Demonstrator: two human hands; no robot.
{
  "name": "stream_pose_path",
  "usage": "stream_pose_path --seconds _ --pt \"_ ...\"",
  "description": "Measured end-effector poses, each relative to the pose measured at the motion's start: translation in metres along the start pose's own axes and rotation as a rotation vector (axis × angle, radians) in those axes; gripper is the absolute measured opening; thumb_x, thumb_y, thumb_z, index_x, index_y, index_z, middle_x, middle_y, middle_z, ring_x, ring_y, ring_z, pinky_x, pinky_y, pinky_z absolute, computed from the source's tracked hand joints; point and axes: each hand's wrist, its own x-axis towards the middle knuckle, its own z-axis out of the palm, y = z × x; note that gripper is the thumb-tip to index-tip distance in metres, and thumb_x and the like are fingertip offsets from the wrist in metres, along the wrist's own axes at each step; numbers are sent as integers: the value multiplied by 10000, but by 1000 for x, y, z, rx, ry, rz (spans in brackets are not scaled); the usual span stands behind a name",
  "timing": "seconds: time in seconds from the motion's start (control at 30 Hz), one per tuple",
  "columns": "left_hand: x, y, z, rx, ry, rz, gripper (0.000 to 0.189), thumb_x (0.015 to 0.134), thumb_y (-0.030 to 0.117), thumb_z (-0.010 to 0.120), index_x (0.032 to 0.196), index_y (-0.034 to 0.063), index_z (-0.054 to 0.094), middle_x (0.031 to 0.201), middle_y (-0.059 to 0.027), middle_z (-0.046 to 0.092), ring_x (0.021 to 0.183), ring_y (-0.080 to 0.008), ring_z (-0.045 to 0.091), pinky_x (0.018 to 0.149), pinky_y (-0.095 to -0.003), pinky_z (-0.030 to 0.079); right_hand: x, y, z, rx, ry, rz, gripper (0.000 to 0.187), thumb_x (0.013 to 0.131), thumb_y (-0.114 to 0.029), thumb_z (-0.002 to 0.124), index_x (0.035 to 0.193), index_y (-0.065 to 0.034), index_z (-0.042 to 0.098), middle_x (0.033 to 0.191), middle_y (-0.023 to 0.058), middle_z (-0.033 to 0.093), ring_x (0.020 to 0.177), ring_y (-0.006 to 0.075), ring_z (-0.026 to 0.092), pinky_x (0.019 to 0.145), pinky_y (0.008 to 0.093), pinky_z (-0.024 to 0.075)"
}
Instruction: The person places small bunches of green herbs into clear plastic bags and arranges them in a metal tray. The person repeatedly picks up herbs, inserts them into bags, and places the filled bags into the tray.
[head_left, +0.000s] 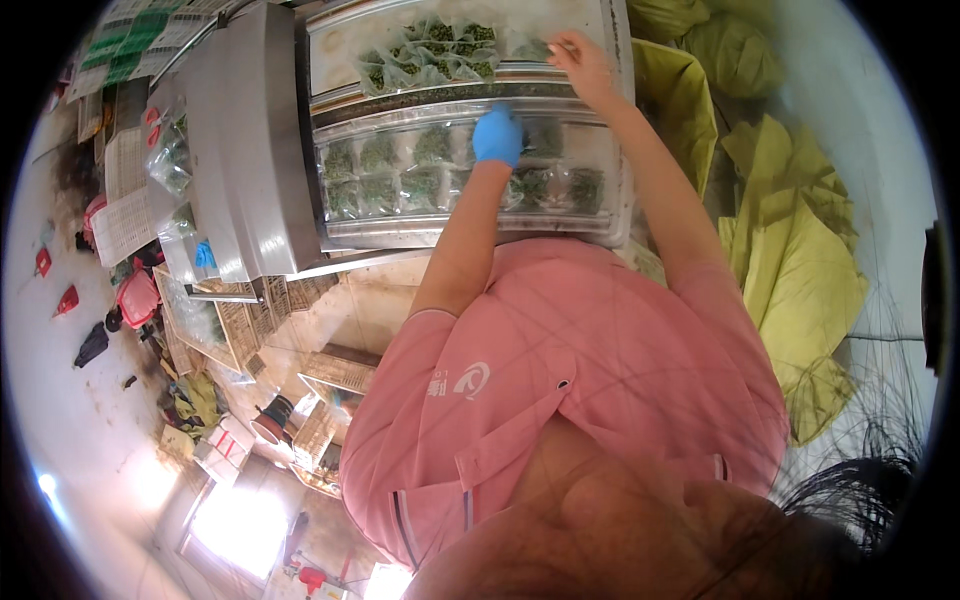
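Note:
My left hand (497, 136), in a blue glove, is over the near bed (611, 195) of what looks like a vacuum packing machine. Beneath and around it lie two rows of clear plastic packs (420, 187) of small green produce. Its fingertips are blurred, so a grip cannot be made out. My bare right hand (581, 64) is at the far bed (334, 56), fingers bent beside a clear bag (531, 49). Whether they pinch the bag's edge is unclear. Left of that bag, several filled bags (431, 52) lie close together.
A stainless steel lid or housing (255, 150) rises left of the beds. Beyond it, a side ledge holds more packs (171, 157), red-handled scissors (153, 126) and a blue glove (204, 255). Yellow-green sacks (802, 277) lie at right. Plastic crates (247, 315) stand lower left.

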Motion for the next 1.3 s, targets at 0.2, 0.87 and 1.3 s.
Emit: stream_pose_path --seconds 0.2,0.87,1.3 --pt "-50 74 -73 -164 30 158 343 835 292 682 1065 43 631 873 -195 681 741 -328 658 701 -423 533 -85 -56 -75 -277 -24 99 143 909 -126 645 966 2 615 826 33 672 775 110 656 695 250 510" --pt "-59 71 -32 -578 -382 -11 239 887 228 656 995 16 635 833 -121 681 726 -220 667 668 -353 522 -148 5 -78 321 124 493 282 800 -177 760 891 69 655 693 97 652 550 129 614 481 258 494" --pt "3 73 22 353 -352 437 179 844 179 545 903 106 697 897 -176 688 861 -367 670 734 -480 533 -150 53 -75 193 186 622 366 799 -116 765 895 -72 414 624 53 572 493 105 538 392 242 391"
